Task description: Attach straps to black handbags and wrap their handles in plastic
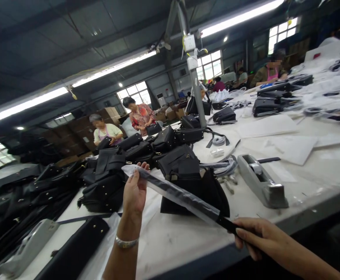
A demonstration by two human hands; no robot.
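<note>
A long black strap (184, 199) inside a clear plastic sleeve stretches between my two hands above the white table (175, 237). My left hand (135, 190) pinches the sleeve's upper end, fingers closed. My right hand (257, 237) grips the strap's bare black lower end near the table's front edge. Just behind the strap stands a black bag (187, 175). A silver bracelet (125, 243) is on my left wrist.
Several black bags (108, 182) are piled at the left and along the table. A grey tape dispenser (261, 182) sits to the right, another (30, 247) at the lower left. Other people (105, 132) work at the far side. A pole (197, 89) rises mid-table.
</note>
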